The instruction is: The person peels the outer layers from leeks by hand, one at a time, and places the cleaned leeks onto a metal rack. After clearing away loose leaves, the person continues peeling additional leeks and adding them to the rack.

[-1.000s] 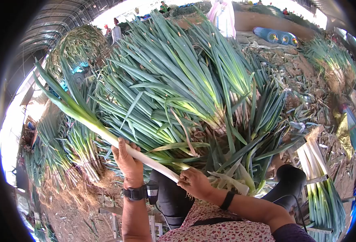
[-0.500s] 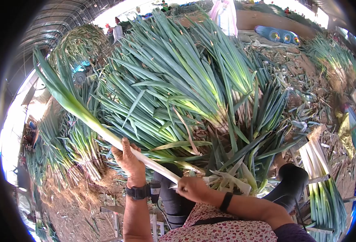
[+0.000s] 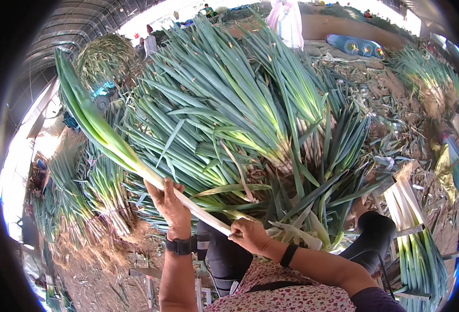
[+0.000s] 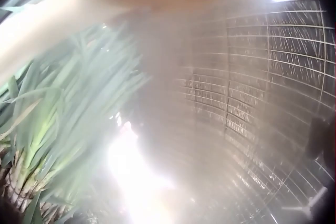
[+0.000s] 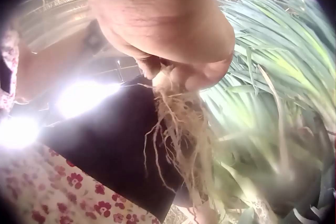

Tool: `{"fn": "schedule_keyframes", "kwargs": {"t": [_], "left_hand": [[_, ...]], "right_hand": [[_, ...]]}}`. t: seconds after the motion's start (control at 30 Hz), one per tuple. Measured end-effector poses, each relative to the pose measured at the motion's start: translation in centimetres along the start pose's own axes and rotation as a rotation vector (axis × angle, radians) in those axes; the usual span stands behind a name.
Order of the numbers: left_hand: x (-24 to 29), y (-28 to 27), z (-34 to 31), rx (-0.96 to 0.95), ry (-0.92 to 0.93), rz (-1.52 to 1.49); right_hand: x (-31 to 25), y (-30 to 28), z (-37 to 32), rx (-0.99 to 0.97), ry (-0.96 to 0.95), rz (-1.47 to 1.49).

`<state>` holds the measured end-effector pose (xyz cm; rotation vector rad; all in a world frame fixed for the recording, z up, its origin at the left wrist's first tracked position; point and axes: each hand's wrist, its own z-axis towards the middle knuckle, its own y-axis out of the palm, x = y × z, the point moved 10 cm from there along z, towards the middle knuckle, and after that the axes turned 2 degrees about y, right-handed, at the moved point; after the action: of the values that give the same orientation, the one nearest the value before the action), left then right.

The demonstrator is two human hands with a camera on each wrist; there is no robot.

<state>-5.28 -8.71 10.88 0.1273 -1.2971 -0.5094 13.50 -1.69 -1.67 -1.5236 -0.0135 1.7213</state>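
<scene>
Curling round the white shaft of a leek, the fingers of the left hand grip it mid-length. The right hand pinches its root end, with the roots dangling below. The leek slants across the near side of the leek pile, its leaves pointing up past the pile's left edge.

Both forearms reach forward; the left hand grips with curled fingers, the right hand pinches nearer the body.

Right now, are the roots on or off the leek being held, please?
On: pale stringy roots hang below the right hand gripping the leek.
</scene>
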Motion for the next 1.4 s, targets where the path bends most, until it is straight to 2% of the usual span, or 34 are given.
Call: {"fn": "schedule_keyframes", "kwargs": {"t": [0.07,0.17,0.23,0.3,0.37,0.4,0.43,0.5,0.63,0.7,0.73,0.77,0.83,0.87,0.9,0.97,1.03,1.07,1.1,1.13,1.17,1.23,1.27,1.33,1.37,1.4], "left_hand": [[-0.2,0.1,0.1,-0.042,0.025,-0.019],[-0.5,0.5,0.4,-0.058,0.040,0.012],[-0.4,0.5,1.2,-0.070,0.084,0.018],[-0.5,1.7,0.6,-0.105,0.027,-0.094],[-1.6,2.7,-0.4,-0.113,-0.084,-0.151],[-2.0,3.4,-0.7,-0.160,-0.077,-0.137],[-2.5,4.4,-1.3,-0.211,-0.078,-0.120],[-2.7,6.6,-3.1,-0.311,-0.023,-0.046],[-5.9,11.4,-8.2,-0.521,-0.044,0.107],[-5.6,15.0,-11.7,-0.678,0.200,0.452],[-3.4,17.2,-14.4,-0.736,0.338,0.369],[-5.7,18.2,-16.8,-0.900,0.247,0.521],[-2.6,21.7,-22.0,-1.061,0.480,0.472],[-2.5,22.6,-23.9,-1.123,0.460,0.477],[-2.7,23.1,-25.3,-1.170,0.447,0.495],[-2.6,24.4,-28.7,-1.303,0.740,0.482],[-1.8,25.8,-29.7,-1.328,0.841,0.485],[-3.0,26.1,-28.8,-1.314,0.755,0.586],[-2.4,26.5,-28.3,-1.278,0.859,0.611],[-3.5,26.5,-27.3,-1.257,0.806,0.651],[-5.0,25.7,-26.3,-1.236,0.750,0.692],[-8.6,24.2,-24.9,-1.261,0.620,0.721],[-10.9,23.2,-24.4,-1.300,0.523,0.748],[-13.7,21.5,-23.8,-1.361,0.317,0.796],[-14.9,20.6,-23.6,-1.381,0.213,0.824],[-15.4,19.9,-23.4,-1.382,0.215,0.856]], "right_hand": [[-0.5,0.3,-0.3,-0.018,-0.045,-0.023],[-2.9,1.7,-2.8,-0.319,-0.059,0.050],[-4.9,4.8,-7.6,-0.698,-0.193,0.070],[-4.2,1.6,-7.6,-0.576,-0.191,0.143],[-1.1,-3.0,-5.2,-0.325,-0.110,0.018],[2.3,-3.8,-4.8,-0.396,0.114,-0.054],[1.5,-6.7,-3.4,-0.256,0.062,-0.048],[0.3,-11.2,-1.1,-0.200,0.058,-0.139],[-8.6,-20.4,1.9,0.068,-0.250,-0.409],[-12.1,-22.8,2.2,0.113,-0.418,-0.626],[-13.9,-23.5,1.8,0.148,-0.520,-0.809],[-14.8,-23.9,0.8,0.168,-0.612,-0.998],[-9.0,-23.9,0.2,-0.131,-0.303,-1.431],[-5.8,-24.5,-1.1,-0.303,-0.150,-1.600],[-3.6,-25.9,-3.0,-0.379,0.007,-1.491],[0.9,-28.6,-7.8,-0.516,0.262,-1.258],[3.0,-35.0,-13.2,-0.338,0.420,-1.109],[5.1,-39.2,-16.3,-0.215,0.483,-1.143],[5.6,-43.6,-19.5,-0.140,0.694,-1.003],[7.2,-47.5,-23.4,-0.185,0.734,-1.230],[5.9,-51.1,-27.0,0.027,0.700,-1.171],[4.6,-56.9,-34.2,0.165,0.866,-1.325],[4.8,-59.0,-37.6,0.121,1.068,-1.341],[5.8,-61.4,-44.2,0.228,1.051,-1.306],[6.6,-61.9,-47.3,0.239,1.111,-1.299],[7.2,-62.0,-49.7,0.249,1.165,-1.289]]}}
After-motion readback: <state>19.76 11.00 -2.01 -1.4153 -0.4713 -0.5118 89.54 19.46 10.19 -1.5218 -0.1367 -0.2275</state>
